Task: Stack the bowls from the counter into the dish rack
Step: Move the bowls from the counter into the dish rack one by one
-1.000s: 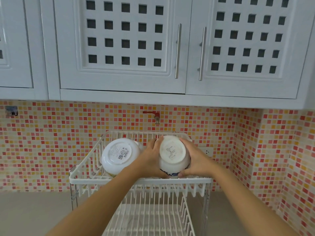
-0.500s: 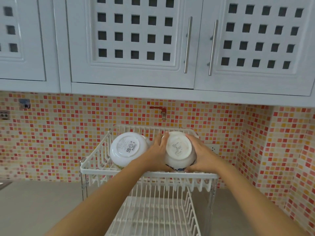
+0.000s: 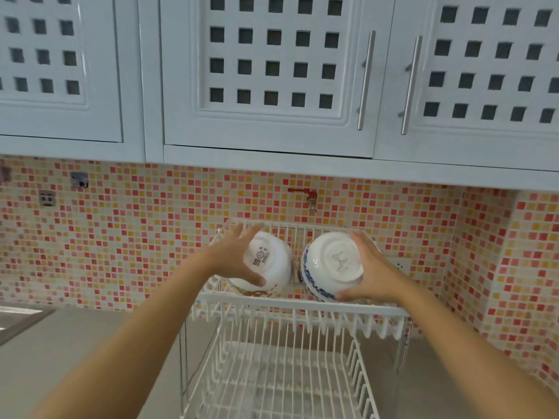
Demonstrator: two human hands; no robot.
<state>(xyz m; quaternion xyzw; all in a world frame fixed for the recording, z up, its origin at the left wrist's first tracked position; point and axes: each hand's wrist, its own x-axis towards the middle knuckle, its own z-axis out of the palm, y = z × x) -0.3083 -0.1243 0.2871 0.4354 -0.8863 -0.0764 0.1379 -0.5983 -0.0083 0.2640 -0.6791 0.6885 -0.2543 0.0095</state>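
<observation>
A white two-tier wire dish rack (image 3: 302,304) stands on the counter against the tiled wall. Two bowls lie tipped on their sides in its upper tier, bases facing me. The left one is a white bowl (image 3: 269,261) with printed labels and a reddish pattern near its rim. My left hand (image 3: 234,261) wraps its left side, fingers over the top and thumb underneath. The right one is a blue-patterned bowl (image 3: 329,264). My right hand (image 3: 373,270) grips it from the right, thumb under its lower edge. The two bowls sit side by side, nearly touching.
The rack's lower tier (image 3: 272,376) holds nothing. White cabinets with long metal handles (image 3: 366,80) hang low above the rack. A red tap (image 3: 304,193) sticks out of the wall behind it. A sink edge (image 3: 18,319) shows at far left beside the grey counter (image 3: 75,346).
My left hand has left the blue-patterned bowl and moved left onto the white bowl. My right hand stays on the blue-patterned bowl. The view has shifted left.
</observation>
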